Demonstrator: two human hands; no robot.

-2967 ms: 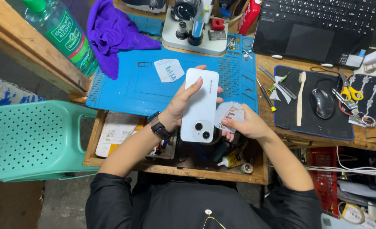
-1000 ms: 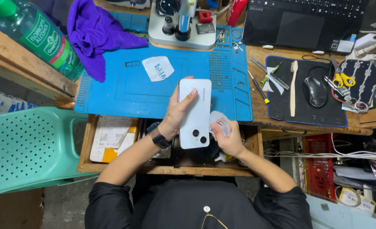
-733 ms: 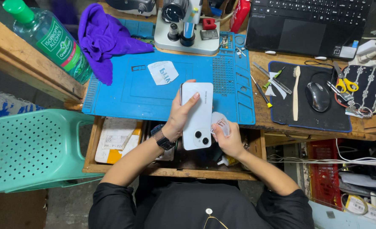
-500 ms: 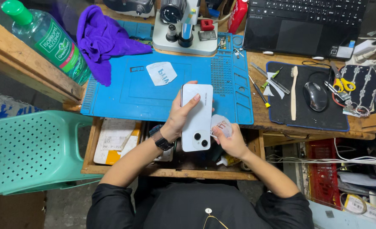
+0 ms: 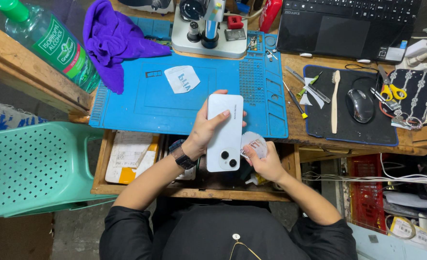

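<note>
My left hand [image 5: 204,129] grips a white smartphone [image 5: 224,132] from its left edge, back side up with the two camera lenses toward me. It hovers over the front edge of the blue work mat [image 5: 151,103]. My right hand [image 5: 266,162] sits just right of the phone's lower end and pinches a small clear plastic piece [image 5: 254,144] with a printed label. A black watch is on my left wrist.
A white sticker sheet [image 5: 181,78] lies on the mat. A purple cloth [image 5: 114,41], a green-capped bottle [image 5: 50,41] and a microscope base [image 5: 206,38] stand behind. A laptop [image 5: 348,26], a mouse on a black pad [image 5: 360,105], tools and scissors lie at right. A green plastic chair [image 5: 30,163] stands left; an open drawer lies below the desk.
The phone and both hands keep nearly the same pose. My right hand has shifted slightly lower beside the phone. The view has drifted a little.
</note>
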